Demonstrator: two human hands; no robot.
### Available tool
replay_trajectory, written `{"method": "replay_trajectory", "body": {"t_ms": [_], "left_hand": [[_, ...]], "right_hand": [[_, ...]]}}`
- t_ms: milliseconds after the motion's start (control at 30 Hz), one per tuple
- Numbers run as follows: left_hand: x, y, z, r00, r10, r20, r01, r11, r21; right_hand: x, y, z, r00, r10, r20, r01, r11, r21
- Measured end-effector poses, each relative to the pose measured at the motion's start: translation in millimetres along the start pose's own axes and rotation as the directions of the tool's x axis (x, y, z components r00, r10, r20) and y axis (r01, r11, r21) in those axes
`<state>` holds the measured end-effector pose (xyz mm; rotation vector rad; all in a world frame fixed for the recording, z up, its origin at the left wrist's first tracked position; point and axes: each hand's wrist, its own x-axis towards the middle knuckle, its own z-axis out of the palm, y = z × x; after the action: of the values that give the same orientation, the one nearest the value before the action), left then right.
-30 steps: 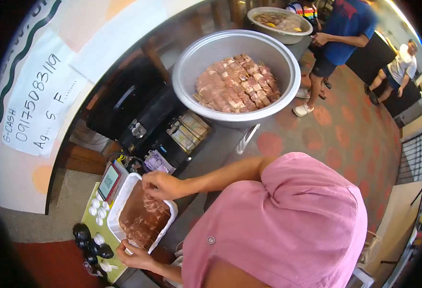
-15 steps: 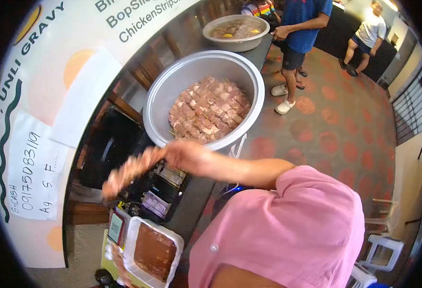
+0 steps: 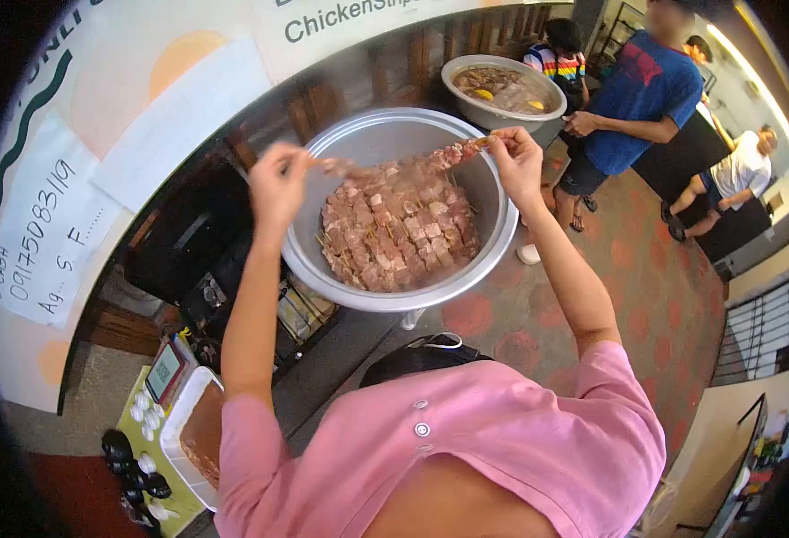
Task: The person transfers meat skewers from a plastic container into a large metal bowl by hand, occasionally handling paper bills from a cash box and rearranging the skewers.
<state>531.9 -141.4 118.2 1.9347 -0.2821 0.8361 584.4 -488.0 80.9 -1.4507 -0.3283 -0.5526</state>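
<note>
1. Holding a skewer of raw meat, the two hands stood well apart near the upper middle of the frame, one at each end.
2. The right hand was clamped on the right end, thumb and fingers pinched together around it.
3. The left hand was pinched at the left end — blurred, so the exact placing of its fingers could not be told.
4. The skewer spanned the gap between them, above the pot, rising slightly toward the right; its left half was blurred, its right half redder and clearer.
5. Inside the pot, at the centre of the frame, lay a pile of meat skewers packed close together, some stick ends poking out.
6. At lower left, a tub held brown liquid, its right side hidden behind the pink left sleeve; a small QR display stood just beside it.
7. At upper right, a basin held murky liquid and yellow pieces — a person in blue stood near it.
</note>
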Motion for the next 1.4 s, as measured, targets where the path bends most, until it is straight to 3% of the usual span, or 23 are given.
{"method": "replay_trajectory", "body": {"t_ms": [33,67,133,200,267,367,400,500,600,733,800,900,1033,1100,1233,1300,1333,1400], "left_hand": [[6,-5,21,0.991,0.124,0.047,-0.129,0.987,0.098],[11,-11,43,0.992,0.122,0.04,-0.126,0.984,0.127],[12,-38,75,0.984,0.173,0.041,-0.178,0.957,0.229],[9,-42,97,0.943,0.293,0.158,-0.332,0.869,0.368],[0,-46,108,0.922,0.322,0.216,-0.384,0.831,0.402],[-6,-49,117,0.867,0.387,0.313,-0.491,0.764,0.418],[-8,-49,118,0.831,0.431,0.351,-0.549,0.737,0.394],[-9,-45,120,0.777,0.501,0.382,-0.628,0.661,0.41],[-10,-38,115,0.774,0.497,0.392,-0.631,0.65,0.423],[-9,-36,115,0.751,0.516,0.412,-0.658,0.638,0.401],[-7,-45,118,0.701,0.489,0.518,-0.708,0.565,0.425],[-11,-53,124,0.651,0.515,0.558,-0.757,0.502,0.419],[-4,-52,118,0.692,0.5,0.521,-0.72,0.531,0.447],[6,-46,111,0.773,0.517,0.368,-0.635,0.619,0.462],[10,-42,107,0.77,0.531,0.354,-0.635,0.584,0.506],[0,-49,117,0.669,0.54,0.511,-0.742,0.522,0.42],[-5,-51,122,0.666,0.544,0.511,-0.745,0.519,0.42],[-19,-51,132,0.499,0.601,0.624,-0.866,0.37,0.337]], "right_hand": [[6,14,2,0.996,-0.081,0.031,0.085,0.981,-0.173],[11,22,5,0.985,-0.159,0.073,0.174,0.926,-0.336],[13,18,19,0.967,-0.191,0.167,0.245,0.876,-0.416],[18,30,31,0.937,-0.175,0.301,0.293,0.865,-0.408],[20,45,34,0.906,-0.182,0.383,0.358,0.81,-0.463],[29,60,42,0.702,-0.287,0.652,0.646,0.641,-0.414],[30,60,44,0.7,-0.281,0.656,0.642,0.65,-0.406],[33,53,49,0.464,-0.391,0.795,0.826,0.514,-0.23],[35,57,55,0.414,-0.402,0.817,0.854,0.482,-0.196],[39,55,52,0.424,-0.42,0.802,0.855,0.478,-0.202],[44,53,50,0.4,-0.412,0.819,0.863,0.47,-0.185],[46,51,47,0.388,-0.451,0.804,0.874,0.456,-0.166],[48,55,42,0.351,-0.493,0.796,0.893,0.431,-0.127],[48,52,39,0.381,-0.507,0.773,0.886,0.439,-0.148],[49,56,32,0.335,-0.42,0.844,0.903,0.4,-0.159],[47,59,34,0.24,-0.427,0.872,0.936,0.339,-0.092],[47,62,38,0.241,-0.43,0.87,0.937,0.335,-0.094],[43,77,46,0.014,-0.457,0.89,0.974,0.208,0.091]]}}
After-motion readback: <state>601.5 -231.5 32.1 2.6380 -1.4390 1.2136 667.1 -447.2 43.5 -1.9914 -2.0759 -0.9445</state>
